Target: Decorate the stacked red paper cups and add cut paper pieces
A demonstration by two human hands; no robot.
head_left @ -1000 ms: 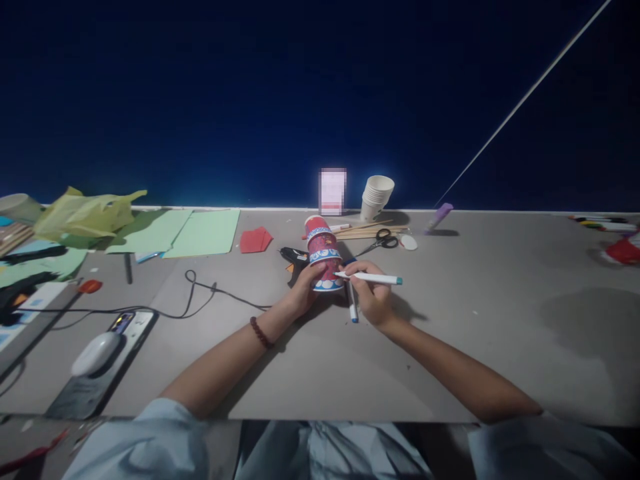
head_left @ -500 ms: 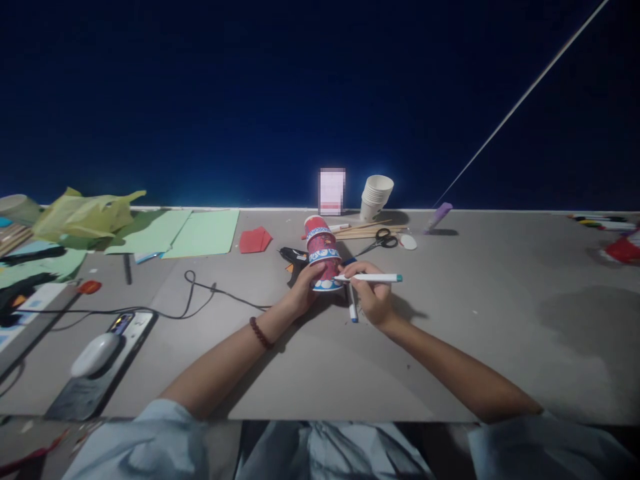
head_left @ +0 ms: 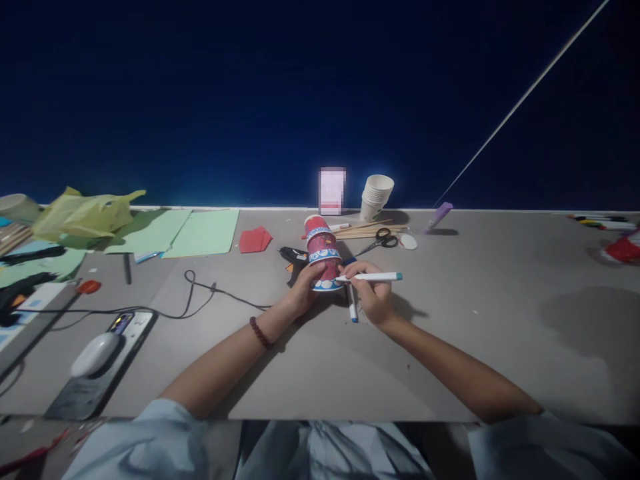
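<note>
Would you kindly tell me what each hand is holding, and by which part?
The left hand grips the decorated paper cup at its near end; the right hand holds the white marker near its tip.

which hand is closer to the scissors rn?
Right. The right hand, holding a white marker, sits just on the near side of the scissors; the left hand grips the decorated cup, farther off to their left.

No words, numbers or brand marks can be read anywhere; the patterned cup [head_left: 324, 257] shows only printed decoration, and the far card [head_left: 333, 191] is blurred.
</note>
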